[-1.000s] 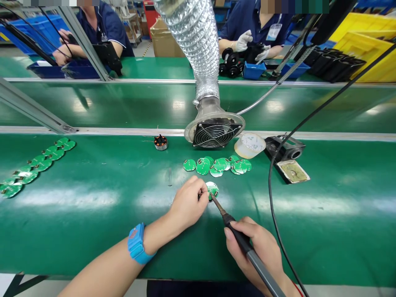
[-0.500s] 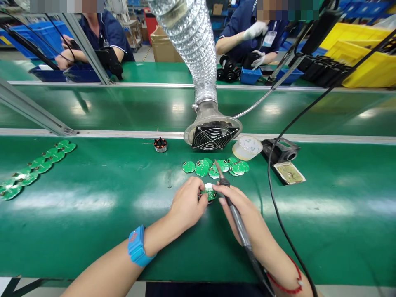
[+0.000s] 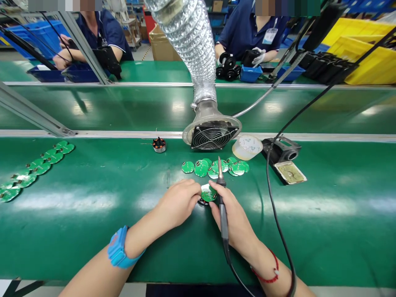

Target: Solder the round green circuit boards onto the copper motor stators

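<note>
A round green circuit board (image 3: 208, 192) sits slightly tilted on a motor stator (image 3: 203, 202), of which only the dark lower edge shows. At its left rim, my left hand (image 3: 177, 203) is closed, thumb and fingers pinching the board's edge; the exact contact is partly hidden. My right hand (image 3: 235, 216) holds a soldering iron (image 3: 223, 220) against the palm, tip pointing away from me. Its thumb and forefinger also reach the board's right side. Just beyond lie several loose circuit boards (image 3: 201, 168) in a small overlapping group.
A fume extractor (image 3: 215, 138) hangs over the bench behind the boards. Beside it are a tape roll (image 3: 246, 147) and a soldering iron stand (image 3: 283, 150) with a sponge tray (image 3: 291, 172). Another stator (image 3: 159, 144) stands left. A black cable (image 3: 272, 198) crosses the right side. Two co-workers sit opposite.
My left hand has shifted slightly left and its grip on the board's edge has changed. The right hand has closed in on the board's right side, and the iron has swung more upright.
</note>
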Action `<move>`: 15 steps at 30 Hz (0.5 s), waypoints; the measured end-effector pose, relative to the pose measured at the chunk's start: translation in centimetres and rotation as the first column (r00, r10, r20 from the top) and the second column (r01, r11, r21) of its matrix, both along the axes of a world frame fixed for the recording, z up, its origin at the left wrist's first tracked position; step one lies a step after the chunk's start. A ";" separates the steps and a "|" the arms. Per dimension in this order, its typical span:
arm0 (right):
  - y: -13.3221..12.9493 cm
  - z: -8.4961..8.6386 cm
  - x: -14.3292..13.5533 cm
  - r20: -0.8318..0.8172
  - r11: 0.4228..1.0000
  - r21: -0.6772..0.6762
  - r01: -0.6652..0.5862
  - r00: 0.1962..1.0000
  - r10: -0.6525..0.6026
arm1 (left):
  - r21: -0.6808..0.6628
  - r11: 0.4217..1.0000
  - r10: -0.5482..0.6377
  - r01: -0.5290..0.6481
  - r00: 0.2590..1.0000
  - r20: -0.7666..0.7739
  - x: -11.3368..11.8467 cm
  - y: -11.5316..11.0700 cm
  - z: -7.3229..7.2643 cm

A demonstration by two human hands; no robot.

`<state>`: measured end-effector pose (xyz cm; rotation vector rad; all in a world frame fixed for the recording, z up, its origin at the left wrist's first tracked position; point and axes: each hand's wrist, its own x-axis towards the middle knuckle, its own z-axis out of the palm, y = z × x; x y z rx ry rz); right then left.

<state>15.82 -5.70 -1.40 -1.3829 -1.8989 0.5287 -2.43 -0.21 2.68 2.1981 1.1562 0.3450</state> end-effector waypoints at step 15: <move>-0.1 0.5 -0.3 -0.186 0.989 0.121 0.090 0.980 -0.066 | -0.146 0.983 0.131 -0.108 0.979 0.158 1.8 -0.8 -0.9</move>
